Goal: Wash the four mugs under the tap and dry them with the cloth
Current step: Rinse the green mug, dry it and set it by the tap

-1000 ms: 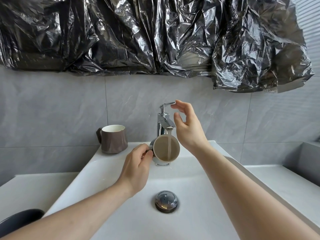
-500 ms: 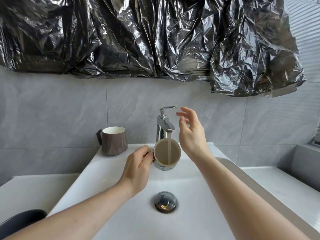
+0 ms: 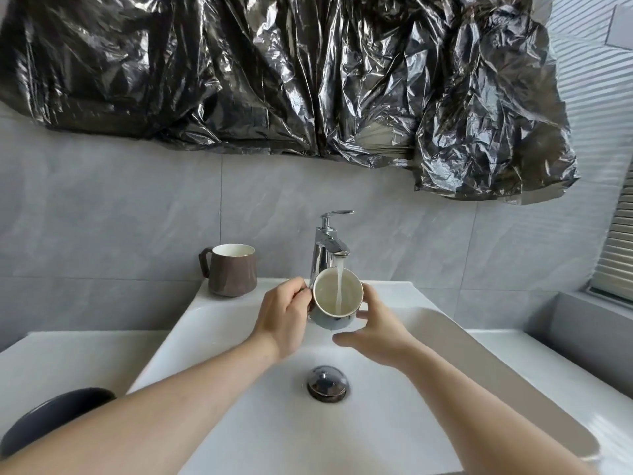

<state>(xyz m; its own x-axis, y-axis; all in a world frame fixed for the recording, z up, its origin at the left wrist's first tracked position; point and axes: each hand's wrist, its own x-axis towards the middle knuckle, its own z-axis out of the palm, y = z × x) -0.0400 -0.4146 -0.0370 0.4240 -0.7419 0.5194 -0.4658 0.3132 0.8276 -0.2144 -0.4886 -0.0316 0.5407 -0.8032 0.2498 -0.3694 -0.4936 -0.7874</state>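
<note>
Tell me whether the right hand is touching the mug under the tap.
Touching. The head view shows the right hand's fingers against the side of the mug.

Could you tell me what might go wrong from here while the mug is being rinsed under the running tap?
1. The mug is tipped toward the person as the stream runs in, so water may spill over the rim and splash beyond the basin.
2. The left hand holds only the handle and the right hand touches the side; a wet mug could slip.
3. The brown mug on the basin's corner could be knocked.
</note>
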